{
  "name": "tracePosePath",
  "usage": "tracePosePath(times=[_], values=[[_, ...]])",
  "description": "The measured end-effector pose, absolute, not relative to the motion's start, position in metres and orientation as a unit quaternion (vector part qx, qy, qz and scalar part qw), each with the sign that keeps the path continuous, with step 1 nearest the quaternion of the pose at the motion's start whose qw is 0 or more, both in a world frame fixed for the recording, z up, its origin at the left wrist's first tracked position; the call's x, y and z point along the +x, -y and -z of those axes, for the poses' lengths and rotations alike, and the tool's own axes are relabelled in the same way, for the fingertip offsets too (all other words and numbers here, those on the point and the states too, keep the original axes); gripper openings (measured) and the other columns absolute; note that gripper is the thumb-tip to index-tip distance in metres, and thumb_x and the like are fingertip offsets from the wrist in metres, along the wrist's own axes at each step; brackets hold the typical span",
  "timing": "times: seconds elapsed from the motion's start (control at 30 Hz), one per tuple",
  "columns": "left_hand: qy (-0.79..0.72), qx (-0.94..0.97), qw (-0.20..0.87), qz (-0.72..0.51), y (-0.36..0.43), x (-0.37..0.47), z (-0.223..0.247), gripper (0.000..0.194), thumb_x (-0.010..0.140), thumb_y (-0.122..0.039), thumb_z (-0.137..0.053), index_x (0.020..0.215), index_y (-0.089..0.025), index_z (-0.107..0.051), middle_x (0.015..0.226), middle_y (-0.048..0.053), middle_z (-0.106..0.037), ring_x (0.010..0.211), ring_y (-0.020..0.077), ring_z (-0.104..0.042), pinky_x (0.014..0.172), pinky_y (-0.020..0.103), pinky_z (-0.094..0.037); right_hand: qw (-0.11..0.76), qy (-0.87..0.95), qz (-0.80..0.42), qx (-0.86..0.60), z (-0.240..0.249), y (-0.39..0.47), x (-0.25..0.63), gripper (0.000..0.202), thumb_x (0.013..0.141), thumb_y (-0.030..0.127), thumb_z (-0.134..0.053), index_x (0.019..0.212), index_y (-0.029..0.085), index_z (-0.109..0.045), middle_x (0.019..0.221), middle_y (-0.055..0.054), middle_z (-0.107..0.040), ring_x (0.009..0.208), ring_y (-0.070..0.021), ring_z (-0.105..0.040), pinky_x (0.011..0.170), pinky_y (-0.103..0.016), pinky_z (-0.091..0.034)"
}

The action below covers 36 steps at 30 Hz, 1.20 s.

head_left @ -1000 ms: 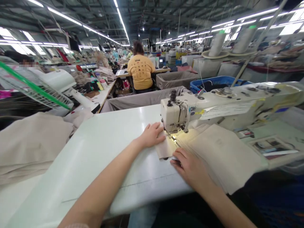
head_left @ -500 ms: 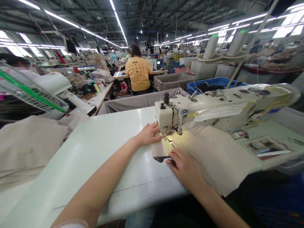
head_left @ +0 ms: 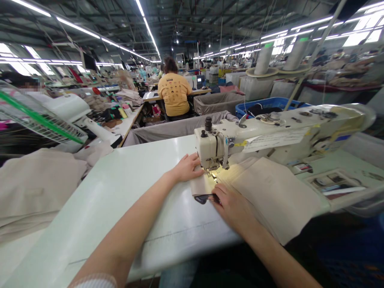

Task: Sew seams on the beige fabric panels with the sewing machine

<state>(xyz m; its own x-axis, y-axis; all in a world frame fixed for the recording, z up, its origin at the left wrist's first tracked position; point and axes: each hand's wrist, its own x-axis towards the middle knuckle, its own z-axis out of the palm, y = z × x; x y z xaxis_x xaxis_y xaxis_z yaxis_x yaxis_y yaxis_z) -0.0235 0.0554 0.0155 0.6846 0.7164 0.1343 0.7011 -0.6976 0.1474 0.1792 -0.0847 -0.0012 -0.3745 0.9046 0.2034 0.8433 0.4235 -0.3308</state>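
Observation:
My left hand (head_left: 189,168) lies flat with fingers stretched out on a beige fabric piece (head_left: 199,187), just left of the needle area of a white sewing machine (head_left: 207,146). At the near edge of that fabric, my right hand (head_left: 229,204) has its fingers bent and pressed together on the cloth. A dark, rounded object (head_left: 201,199) pokes out below the fabric edge by the right fingertips; its kind is unclear. The machine's lamp lights the presser foot (head_left: 214,176). Right of it, a stack of beige fabric pieces (head_left: 276,196) lies under the machine arm.
A heap of beige fabric (head_left: 39,184) sits at the left of the pale table (head_left: 144,164). Beyond the table stand a grey cloth-lined bin (head_left: 180,127) and a blue basket (head_left: 240,110). A white fan (head_left: 67,106) is on the left. A person (head_left: 174,94) sits ahead, back turned.
The right hand has shifted slightly toward the needle, its fingertips closer to the presser foot. The left hand stays nearly in place on the fabric. The view has tilted a little.

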Motion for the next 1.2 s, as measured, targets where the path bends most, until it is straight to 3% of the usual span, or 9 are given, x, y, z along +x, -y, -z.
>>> tracePosePath(times=[0.13, 0.23, 0.43, 0.77, 0.9, 1.2], values=[[-0.436, 0.895, -0.027, -0.088, -0.02, -0.01, -0.015, 0.021, 0.097, -0.022, -0.049, 0.103, -0.015, -0.068, 0.116, 0.014, -0.066, 0.118, 0.0307, -0.057, 0.107, 0.051, -0.043, 0.168, 0.825, -0.096, -0.531, -0.001, 0.086, 0.181, 0.01, 0.097, 0.023, -0.06, 0.098, 0.02, -0.069, 0.104, -0.004, -0.07, 0.085, -0.0199, -0.069, 0.068, -0.03, -0.048], [-0.396, 0.912, 0.002, -0.102, 0.02, -0.004, -0.01, 0.023, 0.095, -0.012, -0.047, 0.11, -0.013, -0.065, 0.114, 0.013, -0.067, 0.109, 0.0271, -0.062, 0.097, 0.044, -0.053, 0.162, 0.825, -0.104, -0.531, 0.0, 0.089, 0.184, 0.016, 0.096, 0.021, -0.058, 0.108, 0.02, -0.069, 0.115, -0.006, -0.07, 0.091, -0.0211, -0.07, 0.073, -0.03, -0.051], [-0.286, 0.945, 0.057, -0.145, 0.058, -0.012, -0.01, 0.028, 0.099, -0.016, -0.044, 0.122, -0.014, -0.059, 0.12, 0.013, -0.066, 0.119, 0.0248, -0.06, 0.104, 0.041, -0.053, 0.143, 0.828, -0.12, -0.528, -0.002, 0.091, 0.188, 0.032, 0.096, 0.018, -0.054, 0.126, 0.019, -0.064, 0.131, -0.009, -0.066, 0.103, -0.0248, -0.069, 0.082, -0.034, -0.055], [-0.279, 0.951, 0.05, -0.122, 0.037, -0.016, -0.017, 0.024, 0.097, -0.017, -0.044, 0.111, -0.015, -0.064, 0.114, 0.012, -0.067, 0.115, 0.0247, -0.063, 0.102, 0.04, -0.054, 0.139, 0.823, -0.144, -0.531, -0.008, 0.076, 0.183, 0.028, 0.098, 0.016, -0.051, 0.122, 0.021, -0.065, 0.127, -0.007, -0.068, 0.105, -0.023, -0.069, 0.088, -0.033, -0.053], [-0.282, 0.951, 0.043, -0.119, 0.025, -0.018, -0.016, 0.026, 0.097, -0.016, -0.044, 0.112, -0.014, -0.065, 0.117, 0.013, -0.067, 0.115, 0.0249, -0.062, 0.103, 0.039, -0.053, 0.153, 0.819, -0.142, -0.534, -0.006, 0.069, 0.18, 0.03, 0.099, 0.019, -0.051, 0.127, 0.02, -0.063, 0.135, -0.008, -0.064, 0.11, -0.0237, -0.068, 0.089, -0.032, -0.052], [-0.288, 0.948, 0.059, -0.12, 0.003, -0.021, -0.018, 0.031, 0.101, -0.019, -0.037, 0.114, -0.015, -0.066, 0.116, 0.012, -0.068, 0.114, 0.0234, -0.063, 0.104, 0.039, -0.052, 0.188, 0.813, -0.145, -0.531, -0.004, 0.069, 0.18, 0.029, 0.1, 0.021, -0.05, 0.124, 0.019, -0.065, 0.132, -0.01, -0.066, 0.113, -0.0248, -0.067, 0.093, -0.036, -0.052]])
